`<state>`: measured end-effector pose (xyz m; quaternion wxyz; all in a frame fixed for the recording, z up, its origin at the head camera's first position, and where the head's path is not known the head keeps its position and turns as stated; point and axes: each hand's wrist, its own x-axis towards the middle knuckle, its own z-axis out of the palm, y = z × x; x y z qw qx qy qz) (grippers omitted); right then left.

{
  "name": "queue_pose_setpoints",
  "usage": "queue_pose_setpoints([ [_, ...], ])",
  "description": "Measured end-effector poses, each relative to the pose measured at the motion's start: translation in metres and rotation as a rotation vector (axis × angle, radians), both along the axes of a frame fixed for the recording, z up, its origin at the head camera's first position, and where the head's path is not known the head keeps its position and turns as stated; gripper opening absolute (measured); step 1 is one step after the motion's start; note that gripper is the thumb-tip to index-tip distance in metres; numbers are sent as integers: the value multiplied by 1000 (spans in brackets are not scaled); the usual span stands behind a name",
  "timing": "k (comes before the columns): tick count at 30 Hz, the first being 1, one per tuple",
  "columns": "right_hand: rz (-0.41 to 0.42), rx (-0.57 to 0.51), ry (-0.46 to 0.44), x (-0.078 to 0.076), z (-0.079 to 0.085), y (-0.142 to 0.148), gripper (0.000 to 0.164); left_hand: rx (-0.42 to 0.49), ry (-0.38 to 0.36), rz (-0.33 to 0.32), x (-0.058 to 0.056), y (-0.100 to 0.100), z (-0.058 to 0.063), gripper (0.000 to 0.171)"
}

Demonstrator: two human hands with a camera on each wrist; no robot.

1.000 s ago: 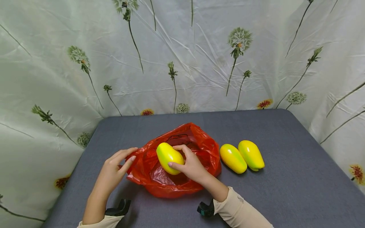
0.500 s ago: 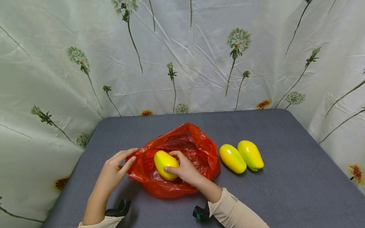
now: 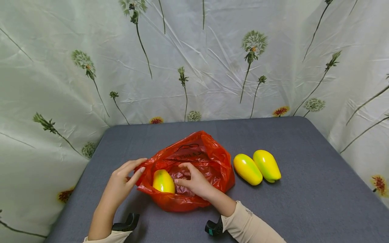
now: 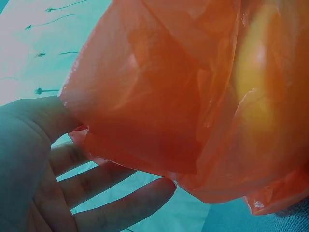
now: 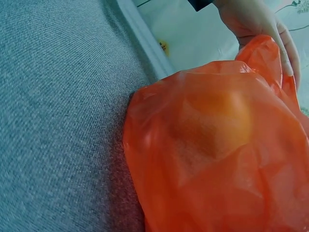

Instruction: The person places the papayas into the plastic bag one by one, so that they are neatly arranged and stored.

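A red plastic bag [image 3: 209,165] lies with its mouth spread on the table. My left hand [image 3: 123,179] pinches its left edge between thumb and fingers; the left wrist view has this hand [image 4: 63,169] at the bag's rim. Inside the bag, toward its left side, rests a yellow mango [image 3: 163,181], a blurred yellow shape through the plastic in both wrist views. My right hand [image 3: 196,184] is in the bag's mouth, thumb and fingers apart, just right of that mango. Whether the thumb tip touches it, I cannot tell. In the right wrist view, the bag hides my right hand.
Two more yellow mangoes, a nearer one [image 3: 248,169] and a farther one [image 3: 267,165], lie side by side just right of the bag. The grey cloth-covered table [image 3: 304,202] ends at the back against a white floral curtain [image 3: 218,67].
My right hand has lowered the mango into the bag and let go of it. The mango now lies lower and farther left. My left hand keeps its hold on the bag's edge.
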<state>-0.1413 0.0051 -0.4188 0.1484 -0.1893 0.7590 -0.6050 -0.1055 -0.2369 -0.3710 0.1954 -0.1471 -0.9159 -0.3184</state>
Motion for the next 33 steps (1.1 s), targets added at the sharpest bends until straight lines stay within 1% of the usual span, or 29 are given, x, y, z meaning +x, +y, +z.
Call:
queue_pose_setpoints([
  [3,3,-38,1,1,3,0,47,-5,-1,0,0,0,0,31],
  [7,8,-77,-9,9,23,3,43,0,12,-7,0,0,0,31],
  [9,7,-80,-4,9,26,3,42,3,19,-12,0,0,0,31],
  [10,6,-77,-2,9,27,3,42,4,23,-13,0,0,0,31],
  [14,-1,-90,14,3,14,4,46,3,23,-15,0,0,0,31],
  [17,-6,-115,21,3,17,7,45,6,18,-15,0,0,0,32],
  [22,-15,-146,27,6,32,12,44,11,11,-14,0,-1,0,34],
  [27,-8,-204,35,13,55,20,46,16,9,-11,1,-2,0,33],
  [30,-3,-221,79,14,61,26,46,17,11,-12,0,-2,0,33],
  [33,-10,-227,139,12,61,35,47,17,7,-13,0,-2,0,33],
])
